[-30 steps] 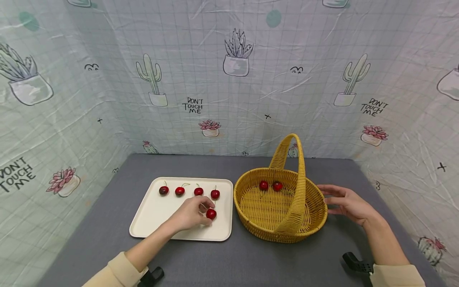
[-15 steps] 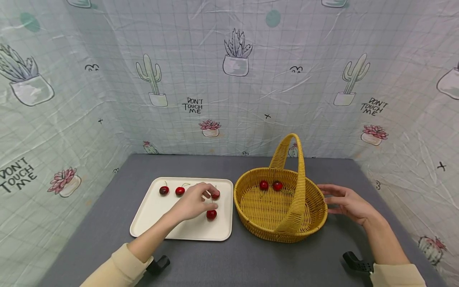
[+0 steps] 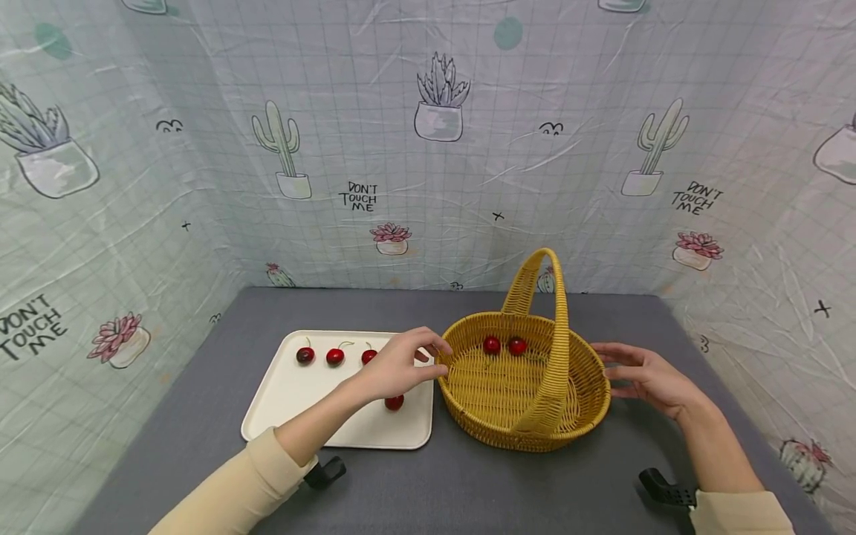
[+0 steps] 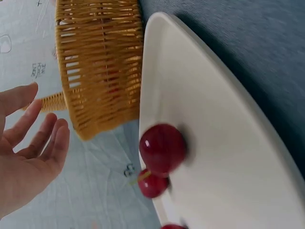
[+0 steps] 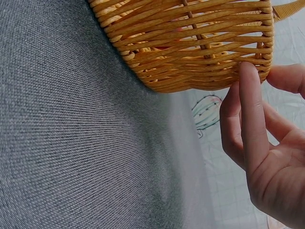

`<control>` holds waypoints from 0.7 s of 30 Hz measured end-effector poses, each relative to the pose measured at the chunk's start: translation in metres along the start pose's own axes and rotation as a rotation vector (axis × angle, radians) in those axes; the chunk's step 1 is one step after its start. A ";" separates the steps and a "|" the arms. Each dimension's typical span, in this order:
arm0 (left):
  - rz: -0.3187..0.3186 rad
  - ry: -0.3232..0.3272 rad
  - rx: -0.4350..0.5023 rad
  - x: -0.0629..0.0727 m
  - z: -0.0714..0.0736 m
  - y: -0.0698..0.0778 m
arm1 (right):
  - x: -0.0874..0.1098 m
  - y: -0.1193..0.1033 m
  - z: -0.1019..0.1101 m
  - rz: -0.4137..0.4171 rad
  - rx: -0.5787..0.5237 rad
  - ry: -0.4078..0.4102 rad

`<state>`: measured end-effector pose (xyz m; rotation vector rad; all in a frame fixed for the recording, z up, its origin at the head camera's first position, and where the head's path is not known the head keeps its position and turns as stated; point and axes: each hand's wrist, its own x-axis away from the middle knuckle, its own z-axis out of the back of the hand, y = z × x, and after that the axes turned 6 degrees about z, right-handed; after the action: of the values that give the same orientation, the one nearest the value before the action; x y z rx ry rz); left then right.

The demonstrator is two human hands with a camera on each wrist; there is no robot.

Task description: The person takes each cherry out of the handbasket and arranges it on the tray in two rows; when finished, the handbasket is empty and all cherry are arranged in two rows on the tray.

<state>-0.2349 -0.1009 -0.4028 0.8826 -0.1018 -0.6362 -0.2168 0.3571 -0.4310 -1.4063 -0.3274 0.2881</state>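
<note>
A yellow wicker basket [image 3: 501,432] with a tall handle holds two cherries [image 3: 491,345] on its floor. To its left lies a cream tray [image 3: 294,416] with a row of cherries [image 3: 335,357] along the back. One more cherry [image 3: 394,403] sits near the tray's front right, partly behind my wrist. My left hand [image 3: 394,365] reaches over the tray's right side, fingertips at the basket's left rim. Its fingers are loosely bent, and nothing shows between them in the left wrist view. My right hand [image 3: 655,383] touches the basket's right side near the rim, fingers spread.
A grey cloth-covered table [image 3: 428,490] carries the tray and basket. Printed fabric [image 3: 498,178] with cactus drawings rises at the back and both sides. The basket's handle [image 3: 558,357] arches high across its right half. Each wrist wears a black mount [image 3: 662,489].
My left hand has moved from the front right cherry, back across the tray, then right to the basket's left rim. The right hand has stayed at the basket.
</note>
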 end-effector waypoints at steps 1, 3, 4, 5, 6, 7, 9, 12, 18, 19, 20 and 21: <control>-0.005 -0.008 0.007 -0.003 -0.002 0.002 | 0.000 0.000 0.000 -0.001 -0.001 0.000; -0.016 -0.021 0.010 -0.009 -0.007 0.004 | 0.001 0.000 0.000 -0.001 -0.003 0.002; -0.018 -0.027 0.009 -0.012 -0.009 0.005 | 0.001 0.001 0.000 -0.003 -0.003 0.002; -0.020 -0.030 0.005 -0.015 -0.012 0.005 | 0.001 0.001 0.000 -0.003 -0.003 0.003; -0.023 -0.036 0.003 -0.018 -0.014 0.006 | 0.001 0.001 0.001 -0.002 -0.003 0.002; -0.025 -0.039 0.002 -0.021 -0.016 0.005 | 0.000 0.002 0.001 -0.003 -0.003 0.001; -0.027 -0.042 -0.002 -0.028 -0.020 0.005 | 0.000 0.002 0.001 0.000 -0.001 -0.002; -0.031 -0.047 -0.012 -0.038 -0.025 0.005 | 0.000 0.001 0.001 0.005 -0.004 -0.003; -0.021 -0.083 -0.039 -0.057 -0.034 0.009 | -0.001 0.002 0.001 0.007 -0.003 -0.004; -0.015 -0.087 -0.038 -0.060 -0.036 0.010 | -0.001 0.002 0.001 0.006 -0.003 -0.003; -0.008 -0.090 -0.040 -0.062 -0.037 0.010 | -0.001 0.002 0.001 0.007 -0.002 -0.003; 0.000 -0.093 -0.042 -0.065 -0.039 0.010 | -0.001 0.002 0.001 0.007 -0.001 -0.002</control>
<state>-0.2699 -0.0331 -0.4093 0.8123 -0.1716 -0.6768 -0.2178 0.3586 -0.4333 -1.4088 -0.3251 0.2951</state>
